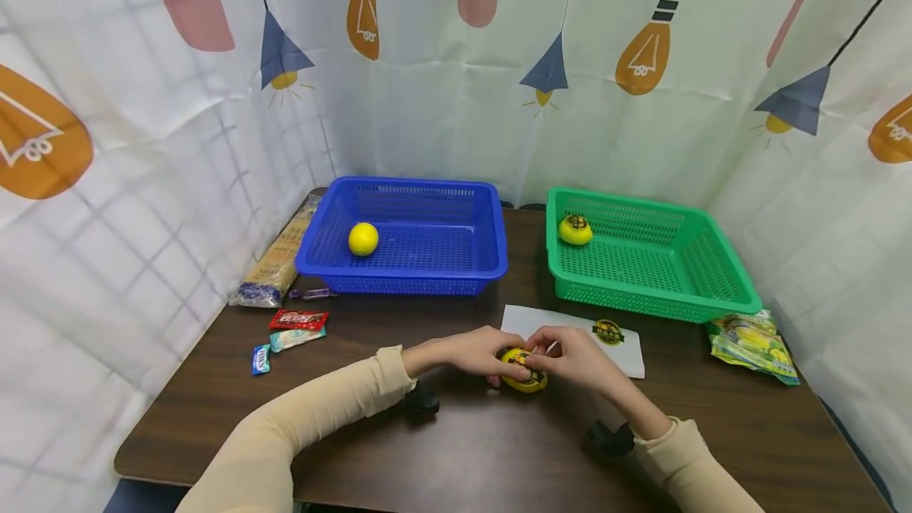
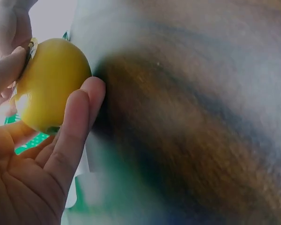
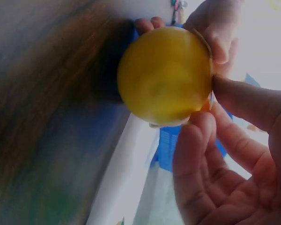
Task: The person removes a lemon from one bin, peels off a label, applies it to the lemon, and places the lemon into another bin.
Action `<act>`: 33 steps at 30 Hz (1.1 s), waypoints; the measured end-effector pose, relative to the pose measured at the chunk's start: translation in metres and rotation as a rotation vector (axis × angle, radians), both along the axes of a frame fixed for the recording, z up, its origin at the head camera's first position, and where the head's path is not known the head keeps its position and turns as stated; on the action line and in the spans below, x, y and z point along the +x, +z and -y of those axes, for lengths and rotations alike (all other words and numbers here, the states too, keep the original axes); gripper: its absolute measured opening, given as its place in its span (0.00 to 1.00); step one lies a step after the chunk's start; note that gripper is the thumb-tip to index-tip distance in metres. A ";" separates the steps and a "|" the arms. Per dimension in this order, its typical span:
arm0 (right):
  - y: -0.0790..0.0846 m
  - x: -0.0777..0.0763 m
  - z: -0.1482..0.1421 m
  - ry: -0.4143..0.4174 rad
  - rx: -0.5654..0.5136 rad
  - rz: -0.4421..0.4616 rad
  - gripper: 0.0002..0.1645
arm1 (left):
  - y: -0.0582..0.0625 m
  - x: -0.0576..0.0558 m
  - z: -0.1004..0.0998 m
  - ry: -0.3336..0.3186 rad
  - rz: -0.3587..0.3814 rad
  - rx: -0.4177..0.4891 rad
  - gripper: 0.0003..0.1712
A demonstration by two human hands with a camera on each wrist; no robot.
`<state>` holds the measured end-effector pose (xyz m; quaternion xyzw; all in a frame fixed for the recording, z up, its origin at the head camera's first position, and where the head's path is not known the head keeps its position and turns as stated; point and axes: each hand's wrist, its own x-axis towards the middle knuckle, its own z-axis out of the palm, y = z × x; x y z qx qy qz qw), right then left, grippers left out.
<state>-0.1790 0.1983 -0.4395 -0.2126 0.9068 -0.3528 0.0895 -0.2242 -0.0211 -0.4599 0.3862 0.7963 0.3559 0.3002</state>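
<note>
A yellow lemon (image 1: pixel 523 381) with a black-and-yellow sticker (image 1: pixel 518 362) on its upper face is held low over the table between both hands. My left hand (image 1: pixel 473 351) grips it from the left, fingers round its side and thumb by the sticker. From the right, my right hand (image 1: pixel 575 356) has its thumb on the sticker and its curled fingers against the lemon's side. The sticker's edge stands out slightly from the skin in the right wrist view. Behind the hands lies a white sheet (image 1: pixel 627 356) bearing another such sticker (image 1: pixel 608 331).
A blue basket (image 1: pixel 427 285) at the back holds a plain lemon (image 1: pixel 363 239). The green basket (image 1: pixel 641 303) to its right holds a stickered lemon (image 1: pixel 575 231). Small wrapped sweets (image 1: pixel 298 320) and a long packet (image 1: pixel 281 260) lie left, a green-yellow bag (image 1: pixel 755 345) right.
</note>
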 end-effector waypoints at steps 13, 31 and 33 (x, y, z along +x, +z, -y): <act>-0.011 -0.001 0.007 -0.089 -0.032 0.083 0.15 | 0.001 0.007 -0.005 0.016 -0.077 -0.022 0.17; -0.018 -0.007 -0.004 0.026 -0.189 0.373 0.26 | 0.001 0.005 0.003 0.086 0.113 0.021 0.18; -0.017 -0.009 -0.007 0.060 -0.204 0.401 0.29 | 0.004 0.003 0.005 0.063 0.141 0.025 0.18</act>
